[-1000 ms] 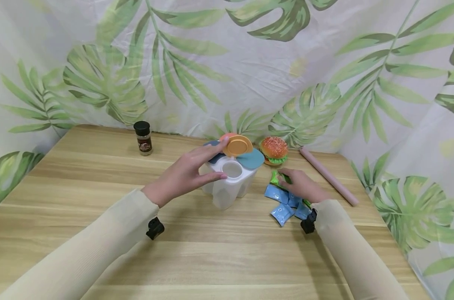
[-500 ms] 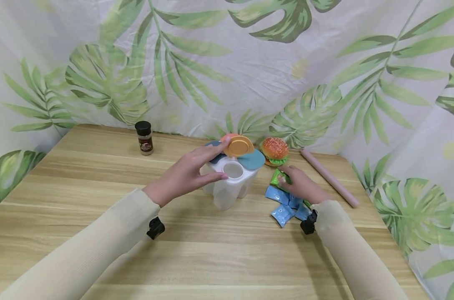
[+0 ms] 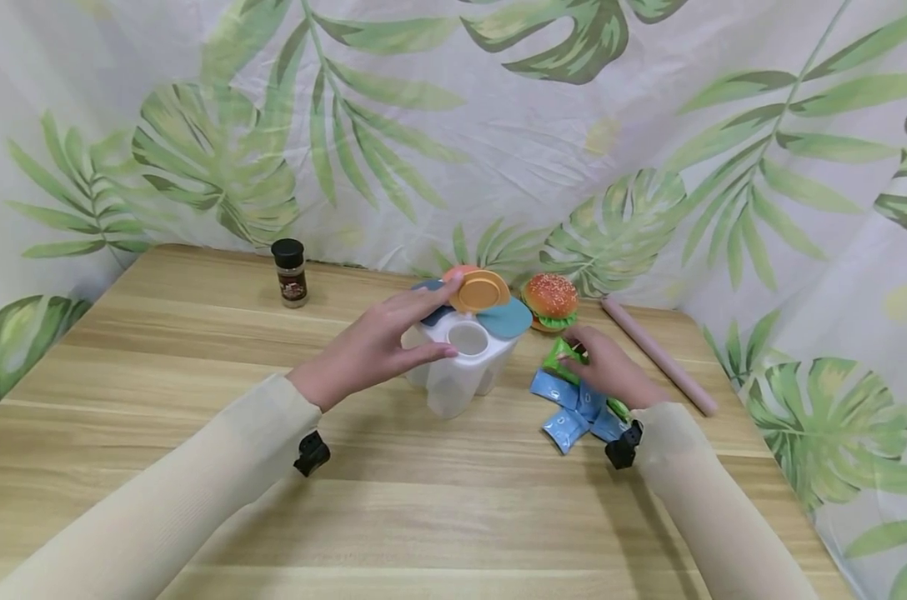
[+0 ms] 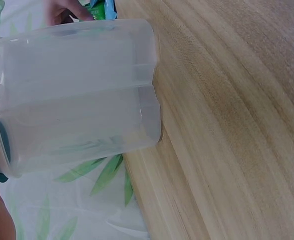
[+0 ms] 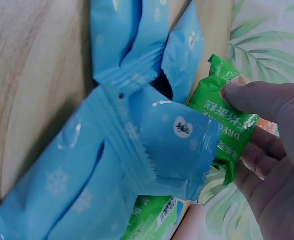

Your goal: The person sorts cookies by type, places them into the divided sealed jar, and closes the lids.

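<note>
A white translucent container (image 3: pixel 457 379) with several coloured flip lids stands on the table. Its orange lid (image 3: pixel 480 292) is raised, exposing a round opening. My left hand (image 3: pixel 374 337) reaches over the container from the left, fingers extended. The index finger touches the orange lid, and the thumb lies by the opening's rim. In the left wrist view the container's clear body (image 4: pixel 77 90) fills the upper left. My right hand (image 5: pixel 276 135) pinches a green snack packet (image 5: pixel 221 110) between thumb and fingers. Blue packets (image 5: pixel 171 132) lie beside it, with another green packet (image 5: pixel 149 217) partly beneath them.
A toy hamburger (image 3: pixel 550 300) sits behind the packets. To the right lies a pink rod (image 3: pixel 658 354). A black-capped spice jar (image 3: pixel 290 273) stands at the back left. Patterned cloth (image 3: pixel 393 125) hangs behind the wooden table (image 3: pixel 393 517).
My right fingers have shifted on the green packet, which has turned and moved slightly right. The left hand keeps its place on the container. The head view has shifted slightly.
</note>
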